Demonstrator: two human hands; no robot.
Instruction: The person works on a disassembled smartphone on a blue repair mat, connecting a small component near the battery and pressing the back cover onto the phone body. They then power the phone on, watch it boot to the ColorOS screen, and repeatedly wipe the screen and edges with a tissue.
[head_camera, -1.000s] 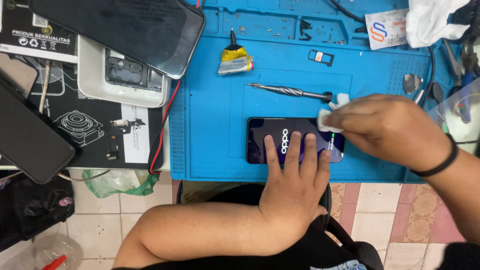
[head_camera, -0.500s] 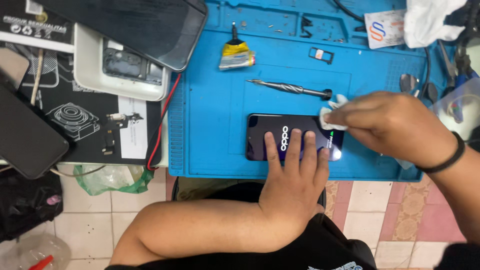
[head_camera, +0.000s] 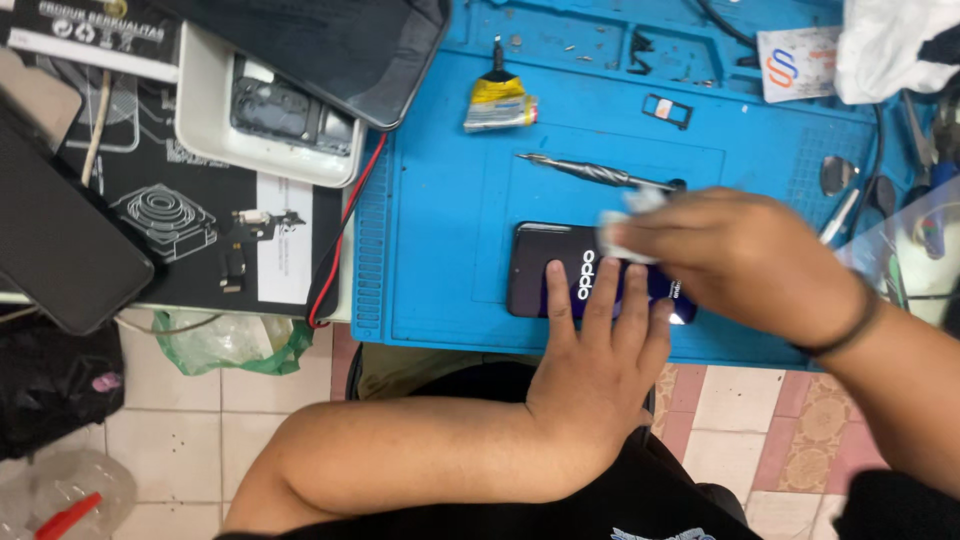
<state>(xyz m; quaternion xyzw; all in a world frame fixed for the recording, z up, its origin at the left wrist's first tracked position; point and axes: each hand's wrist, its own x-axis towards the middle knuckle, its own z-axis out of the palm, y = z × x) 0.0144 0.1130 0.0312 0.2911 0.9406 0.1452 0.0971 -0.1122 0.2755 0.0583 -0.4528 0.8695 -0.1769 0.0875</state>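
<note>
The left hand (head_camera: 600, 370) lies flat, fingers spread on the phone (head_camera: 560, 270). The right hand (head_camera: 740, 255) pinches what looks like a white wipe (head_camera: 620, 225) just above those fingertips.

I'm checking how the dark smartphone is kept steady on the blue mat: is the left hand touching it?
Touching. The head view shows the left hand with its fingertips pressed flat on the dark smartphone's lit screen.

Bare forearms, black band on the right wrist (head_camera: 848, 325), dark clothing.
</note>
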